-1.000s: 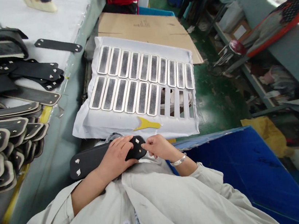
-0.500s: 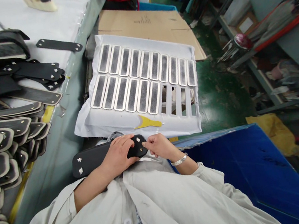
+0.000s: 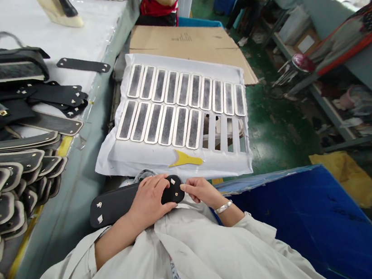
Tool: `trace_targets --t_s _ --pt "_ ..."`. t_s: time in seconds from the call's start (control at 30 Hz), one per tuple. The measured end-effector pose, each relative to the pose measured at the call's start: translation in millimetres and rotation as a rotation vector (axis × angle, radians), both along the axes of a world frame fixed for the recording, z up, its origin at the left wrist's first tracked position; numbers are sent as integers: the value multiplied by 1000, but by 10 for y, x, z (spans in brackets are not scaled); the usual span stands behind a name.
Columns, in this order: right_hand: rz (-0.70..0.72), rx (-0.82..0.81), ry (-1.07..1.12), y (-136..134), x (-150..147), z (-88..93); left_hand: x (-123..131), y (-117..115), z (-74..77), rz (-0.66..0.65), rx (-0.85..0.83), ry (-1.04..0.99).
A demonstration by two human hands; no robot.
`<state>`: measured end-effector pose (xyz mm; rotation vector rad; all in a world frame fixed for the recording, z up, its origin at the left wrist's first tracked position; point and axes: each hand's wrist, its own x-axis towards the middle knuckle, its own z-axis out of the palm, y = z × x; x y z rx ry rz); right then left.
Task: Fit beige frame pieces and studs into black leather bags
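Observation:
A long black panel (image 3: pixel 119 202) with rounded ends lies across my lap. Bent metal prongs show near both ends, and a small brass-coloured stud sits at its right end. My left hand (image 3: pixel 152 196) wraps over the panel right of its middle, fingers on the far edge and thumb on the near one. At the right tip, my right hand (image 3: pixel 199 189) is closed in a pinch beside the stud, its fingertips at the panel's edge. Whatever the pinch holds is hidden. Just behind my left hand rises a clear looped strap (image 3: pixel 146 174), partly covered.
Ahead, a white sheet (image 3: pixel 106 161) carries rows of grey pale-rimmed strips and a yellow flat tool (image 3: pixel 185 158), over cardboard (image 3: pixel 194 42). Left, a table (image 3: pixel 87 171) holds stacked panels (image 3: pixel 13 212) and a black bag (image 3: pixel 1 67). A blue bin (image 3: pixel 302 220) stands right. Two people are beyond.
The camera view has tilted up slightly, so the surroundings sit lower in the picture. Both hands keep nearly the same places on the black panel; the right fingers have shifted slightly at its tip.

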<state>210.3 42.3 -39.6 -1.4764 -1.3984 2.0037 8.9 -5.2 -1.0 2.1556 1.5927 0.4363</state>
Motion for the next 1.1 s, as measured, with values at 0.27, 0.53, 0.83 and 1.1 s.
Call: trace_targets --t_s 0.27,0.53,0.83,1.1 --pt "-78 490 -106 -3 -10 123 0 27 -5 33 -19 -41" --pt "287 654 -179 7 -152 117 -274 -247 136 -51 54 -62" --pt "663 1255 -344 -91 -985 540 -1539 -1045 99 904 -273 -381" --pt "944 1246 -379 -230 -1819 434 -1628 -933 -78 882 -438 -677"
